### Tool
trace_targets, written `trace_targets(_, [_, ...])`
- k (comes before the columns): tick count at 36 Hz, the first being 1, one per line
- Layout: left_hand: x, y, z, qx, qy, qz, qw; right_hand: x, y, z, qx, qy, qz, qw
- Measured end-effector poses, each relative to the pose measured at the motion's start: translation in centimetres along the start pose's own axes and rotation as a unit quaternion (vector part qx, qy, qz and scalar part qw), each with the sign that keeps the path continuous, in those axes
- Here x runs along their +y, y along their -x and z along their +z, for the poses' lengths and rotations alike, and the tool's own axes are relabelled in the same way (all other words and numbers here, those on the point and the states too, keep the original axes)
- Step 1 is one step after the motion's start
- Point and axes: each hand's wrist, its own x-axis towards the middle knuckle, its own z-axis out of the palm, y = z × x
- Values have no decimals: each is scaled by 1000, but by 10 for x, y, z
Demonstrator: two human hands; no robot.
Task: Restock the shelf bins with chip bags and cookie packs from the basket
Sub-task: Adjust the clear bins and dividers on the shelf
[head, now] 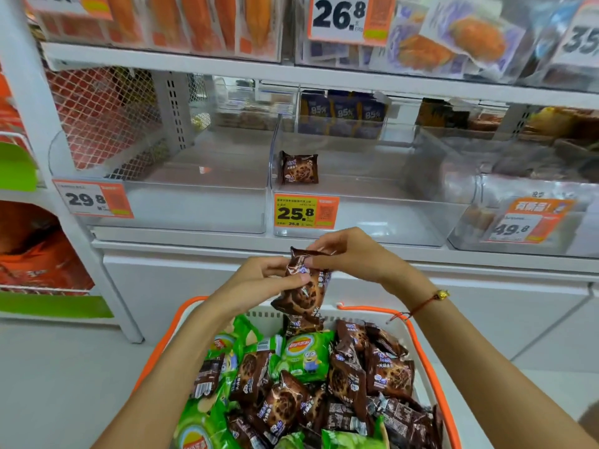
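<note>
A cookie pack (304, 286) hangs pinched between both hands' fingers (291, 280) above the basket (421, 345).

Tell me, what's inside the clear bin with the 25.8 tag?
Inside the middle bin stands one brown cookie pack, at its back left. Nothing else shows inside it.

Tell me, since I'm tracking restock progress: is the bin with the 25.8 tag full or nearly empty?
Nearly empty: the bin holds one cookie pack.
</note>
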Motion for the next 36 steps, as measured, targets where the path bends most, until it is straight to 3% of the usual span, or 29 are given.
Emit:
trace_targets(3, [4,-2,3,101,81,29,991,-4,1,-3,60,-35,12,997])
trace_targets(5, [12,-3,5,157,139,53,976,-8,-1,-6,52,-39,18,998])
trace_targets(7, [22,-5,5,193,170,80,963,-15,-4,-7,39,-31,11,999])
trace_targets(11, [46,-18,-2,229,202,132,943,-37,-15,-16,87,-45,-48,994])
trace_targets(14, [60,-33,-14,254,162,168,939,-52,-27,-30,89,-59,-55,993])
trace_targets(19, [71,-68,-53,347,0,210,914,-68,-58,-67,70,-38,-8,997])
trace_targets(22, [74,-85,-71,347,-122,204,907,-69,-85,-88,97,9,17,995])
trace_targets(25, [71,-100,-81,301,-197,175,917,-62,-117,-103,110,73,36,991])
trace_targets(30, [62,-112,-87,255,-230,170,924,-38,-171,-108,86,292,54,951])
trace_targets(36, [63,-113,-88,236,-216,169,932,-18,-222,-87,41,379,23,924])
